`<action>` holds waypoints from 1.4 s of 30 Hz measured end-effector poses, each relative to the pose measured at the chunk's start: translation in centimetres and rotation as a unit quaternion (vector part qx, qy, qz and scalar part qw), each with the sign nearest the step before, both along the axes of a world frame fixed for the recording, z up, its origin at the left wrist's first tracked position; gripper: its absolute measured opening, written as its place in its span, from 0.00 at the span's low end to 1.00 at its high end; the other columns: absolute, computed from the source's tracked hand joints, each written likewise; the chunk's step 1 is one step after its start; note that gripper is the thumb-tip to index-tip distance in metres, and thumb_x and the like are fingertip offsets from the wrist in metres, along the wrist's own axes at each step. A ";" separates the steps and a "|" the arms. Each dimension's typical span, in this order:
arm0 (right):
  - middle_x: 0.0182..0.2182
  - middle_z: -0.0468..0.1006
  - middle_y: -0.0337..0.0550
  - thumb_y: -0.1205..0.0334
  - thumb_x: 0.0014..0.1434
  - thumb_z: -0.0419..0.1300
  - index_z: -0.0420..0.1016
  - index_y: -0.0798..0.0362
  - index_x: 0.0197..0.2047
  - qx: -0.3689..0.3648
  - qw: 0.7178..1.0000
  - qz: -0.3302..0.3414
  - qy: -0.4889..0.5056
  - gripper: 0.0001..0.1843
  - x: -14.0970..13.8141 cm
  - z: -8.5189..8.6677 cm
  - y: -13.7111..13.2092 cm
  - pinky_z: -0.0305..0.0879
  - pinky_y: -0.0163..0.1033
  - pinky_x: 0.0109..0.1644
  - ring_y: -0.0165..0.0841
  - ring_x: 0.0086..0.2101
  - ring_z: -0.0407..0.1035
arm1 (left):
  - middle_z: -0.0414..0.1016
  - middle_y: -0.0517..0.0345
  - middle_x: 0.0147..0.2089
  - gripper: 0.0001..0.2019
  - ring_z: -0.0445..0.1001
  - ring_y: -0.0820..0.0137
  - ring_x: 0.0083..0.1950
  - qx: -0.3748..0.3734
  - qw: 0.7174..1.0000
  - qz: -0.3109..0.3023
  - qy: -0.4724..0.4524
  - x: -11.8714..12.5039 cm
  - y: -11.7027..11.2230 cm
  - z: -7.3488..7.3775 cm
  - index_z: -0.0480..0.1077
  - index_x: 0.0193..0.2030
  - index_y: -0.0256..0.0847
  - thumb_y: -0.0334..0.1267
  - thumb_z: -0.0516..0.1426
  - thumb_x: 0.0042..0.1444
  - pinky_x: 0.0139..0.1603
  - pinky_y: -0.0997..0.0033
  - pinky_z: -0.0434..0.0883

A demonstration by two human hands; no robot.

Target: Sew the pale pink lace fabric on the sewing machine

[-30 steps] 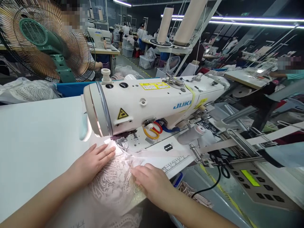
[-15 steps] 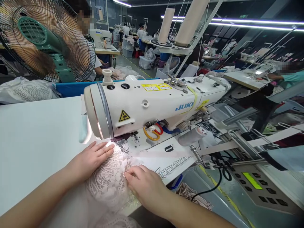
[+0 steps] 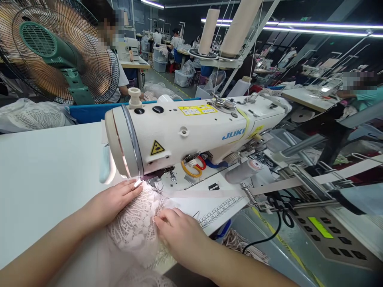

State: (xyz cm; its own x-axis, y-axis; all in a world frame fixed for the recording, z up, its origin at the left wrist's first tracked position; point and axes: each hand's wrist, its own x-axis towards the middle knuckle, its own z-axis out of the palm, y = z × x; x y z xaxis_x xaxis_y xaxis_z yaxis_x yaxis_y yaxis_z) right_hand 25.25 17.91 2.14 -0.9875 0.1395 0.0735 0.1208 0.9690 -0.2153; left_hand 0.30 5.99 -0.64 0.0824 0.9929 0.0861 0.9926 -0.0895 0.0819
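Observation:
Pale pink lace fabric lies over the front of the table, its far end under the head of a white sewing machine. On the lace's left side rests my left hand, flat with fingers stretched toward the needle area, which is mostly hidden by the machine head. My right hand pinches the lace's right edge between thumb and curled fingers. A light elastic-like tape runs in from the right to the needle area.
Scissors with yellow and red handles, a razor blade and a thread cone lie right of the needle area. A control panel sits at lower right. A large fan stands at back left, with a co-worker behind it.
Both hands have shifted slightly; the right hand and the lace edge it pinches moved a little left. My left fingers sit closer together. The co-worker behind the fan has moved an arm.

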 end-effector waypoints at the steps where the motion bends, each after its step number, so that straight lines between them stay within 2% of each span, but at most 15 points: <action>1: 0.37 0.70 0.43 0.65 0.57 0.55 0.66 0.52 0.45 -0.001 1.000 -0.001 0.000 0.10 -0.1 0.0 0.0 0.61 0.36 0.31 0.33 0.34 0.62 | 0.53 0.62 0.67 0.32 0.59 0.68 0.64 -0.009 1.000 0.000 -0.004 -0.1 0.0 0.0 0.39 0.66 0.57 0.26 0.41 0.59 0.57 0.67 0.65; 4: 0.37 0.70 0.43 0.65 0.57 0.55 0.66 0.52 0.46 -0.003 1.000 -0.002 0.003 0.12 -0.3 0.0 -0.2 0.61 0.36 0.31 0.34 0.35 0.63 | 0.54 0.62 0.67 0.31 0.59 0.70 0.64 -0.033 0.999 0.000 -0.011 -0.6 0.2 0.2 0.39 0.66 0.57 0.26 0.41 0.60 0.58 0.67 0.65; 7: 0.38 0.70 0.45 0.66 0.56 0.56 0.65 0.54 0.48 -0.002 1.000 0.000 0.007 0.15 -0.5 0.0 -0.3 0.62 0.37 0.32 0.35 0.35 0.63 | 0.56 0.61 0.66 0.30 0.60 0.70 0.63 -0.026 1.000 0.001 -0.003 -0.9 0.5 0.4 0.41 0.66 0.57 0.26 0.41 0.60 0.58 0.67 0.65; 10: 0.37 0.70 0.45 0.66 0.56 0.56 0.65 0.54 0.48 0.000 1.000 0.000 0.008 0.15 -0.7 -0.1 -0.4 0.62 0.37 0.31 0.35 0.35 0.63 | 0.61 0.58 0.64 0.28 0.63 0.67 0.61 0.007 1.000 -0.005 0.019 -0.5 0.7 0.8 0.49 0.65 0.53 0.27 0.43 0.60 0.56 0.65 0.67; 13: 0.37 0.70 0.45 0.65 0.56 0.56 0.66 0.54 0.46 0.002 1.000 -0.001 0.013 0.13 -0.8 -0.1 -0.4 0.62 0.37 0.31 0.35 0.34 0.63 | 0.65 0.53 0.60 0.25 0.66 0.63 0.58 0.053 0.998 0.020 0.038 1.1 0.7 1.3 0.57 0.63 0.48 0.27 0.43 0.59 0.53 0.61 0.69; 15: 0.37 0.69 0.45 0.65 0.57 0.55 0.66 0.54 0.46 0.001 1.000 -0.001 0.014 0.13 -0.8 -0.2 -0.4 0.62 0.38 0.31 0.35 0.35 0.63 | 0.66 0.50 0.60 0.24 0.66 0.62 0.58 0.079 0.995 0.056 0.021 2.6 0.5 1.6 0.58 0.62 0.46 0.29 0.42 0.60 0.52 0.60 0.70; 18: 0.37 0.69 0.45 0.65 0.57 0.55 0.66 0.54 0.47 0.002 1.000 0.000 0.014 0.13 -0.8 -0.2 -0.4 0.63 0.38 0.31 0.35 0.34 0.63 | 0.66 0.48 0.59 0.21 0.64 0.59 0.59 0.085 0.991 0.105 -0.016 4.7 0.2 1.8 0.60 0.61 0.42 0.37 0.44 0.62 0.52 0.59 0.71; 21: 0.37 0.69 0.45 0.65 0.57 0.55 0.66 0.54 0.46 0.008 1.000 0.001 0.017 0.12 -0.8 -0.2 -0.4 0.63 0.38 0.30 0.35 0.34 0.63 | 0.66 0.48 0.59 0.22 0.63 0.57 0.60 0.082 0.989 0.119 -0.007 5.7 0.1 1.5 0.61 0.61 0.39 0.43 0.46 0.62 0.54 0.57 0.70; 27: 0.38 0.69 0.45 0.64 0.56 0.56 0.65 0.55 0.46 -0.006 1.000 -0.002 0.007 0.14 -0.8 0.0 -0.5 0.65 0.39 0.31 0.36 0.35 0.64 | 0.65 0.45 0.60 0.23 0.62 0.56 0.61 0.106 0.990 0.086 0.036 5.3 0.3 0.5 0.60 0.61 0.34 0.44 0.45 0.62 0.57 0.54 0.67; 36: 0.41 0.69 0.48 0.62 0.58 0.54 0.62 0.55 0.50 -0.022 1.000 0.017 -0.009 0.17 -0.3 0.5 -0.6 0.65 0.39 0.34 0.37 0.38 0.64 | 0.66 0.52 0.60 0.23 0.64 0.60 0.60 0.100 0.992 0.072 0.025 4.4 0.4 0.9 0.61 0.61 0.39 0.44 0.46 0.62 0.57 0.59 0.66; 42: 0.50 0.69 0.48 0.63 0.58 0.52 0.61 0.56 0.53 -0.029 0.999 0.040 -0.006 0.19 0.1 0.5 -0.7 0.67 0.39 0.39 0.37 0.42 0.65 | 0.68 0.52 0.59 0.23 0.64 0.58 0.59 0.099 0.992 0.081 0.026 4.0 0.4 0.5 0.62 0.60 0.39 0.46 0.46 0.61 0.57 0.59 0.65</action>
